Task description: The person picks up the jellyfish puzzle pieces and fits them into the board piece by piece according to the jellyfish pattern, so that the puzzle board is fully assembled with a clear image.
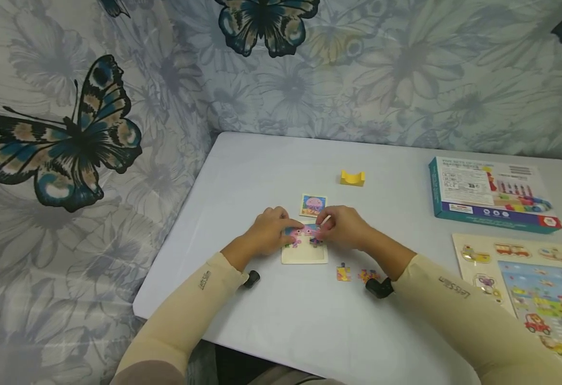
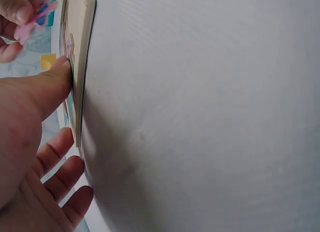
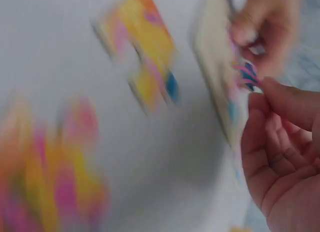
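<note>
A small pale puzzle tray (image 1: 305, 261) lies on the white table, partly filled with pink and blue pieces. My left hand (image 1: 268, 231) rests at its left side, thumb (image 2: 57, 85) touching the pieces and the other fingers fairly straight. Between thumb and fingertips, my right hand (image 1: 342, 227) pinches a pink and blue puzzle piece (image 3: 247, 76) at the tray's upper right. Just behind the tray is a square picture tile (image 1: 314, 204) with a pink figure. Loose yellow puzzle pieces (image 1: 343, 272) lie nearer me, below my right hand; they blur in the right wrist view.
A yellow curved block (image 1: 353, 179) stands farther back. At right are a teal and white box (image 1: 494, 195) and, in front of it, a large picture puzzle board (image 1: 483, 248). Butterfly-patterned cloth (image 1: 281, 96) borders the table's back and left.
</note>
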`<action>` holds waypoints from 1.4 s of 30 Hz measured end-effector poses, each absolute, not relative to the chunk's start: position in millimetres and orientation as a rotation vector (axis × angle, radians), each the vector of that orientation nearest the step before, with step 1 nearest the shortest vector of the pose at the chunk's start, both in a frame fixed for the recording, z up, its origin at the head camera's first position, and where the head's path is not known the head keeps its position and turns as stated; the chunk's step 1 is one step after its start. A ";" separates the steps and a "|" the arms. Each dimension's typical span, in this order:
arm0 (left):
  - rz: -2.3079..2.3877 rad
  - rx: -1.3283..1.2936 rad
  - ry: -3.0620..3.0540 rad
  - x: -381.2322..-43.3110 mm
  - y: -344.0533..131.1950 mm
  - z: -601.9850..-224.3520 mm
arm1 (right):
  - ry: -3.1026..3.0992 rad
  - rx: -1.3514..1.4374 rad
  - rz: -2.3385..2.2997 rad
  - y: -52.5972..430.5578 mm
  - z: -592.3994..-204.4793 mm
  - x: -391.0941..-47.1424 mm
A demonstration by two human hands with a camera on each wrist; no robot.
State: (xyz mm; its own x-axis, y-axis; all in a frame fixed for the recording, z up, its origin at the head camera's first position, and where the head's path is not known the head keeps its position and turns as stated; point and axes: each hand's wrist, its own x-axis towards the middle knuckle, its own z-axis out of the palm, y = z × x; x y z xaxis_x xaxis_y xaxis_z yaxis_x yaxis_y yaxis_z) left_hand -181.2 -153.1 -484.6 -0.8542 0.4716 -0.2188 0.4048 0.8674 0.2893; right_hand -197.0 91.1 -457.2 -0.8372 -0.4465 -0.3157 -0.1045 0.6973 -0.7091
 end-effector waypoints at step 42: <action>0.585 0.358 2.697 -197.0 -137.8 -478.7 | 2.434 -0.319 -0.798 54.5 -471.3 -217.9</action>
State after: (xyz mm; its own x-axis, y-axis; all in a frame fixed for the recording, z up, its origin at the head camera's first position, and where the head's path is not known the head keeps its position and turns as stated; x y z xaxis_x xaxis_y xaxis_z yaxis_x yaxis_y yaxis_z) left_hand -197.0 -137.8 -478.7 -0.9044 0.3152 -0.2877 0.1676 0.8823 0.4398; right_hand -217.9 54.5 -471.3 -0.8191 -0.3796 -0.4301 -0.0512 0.7951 -0.6043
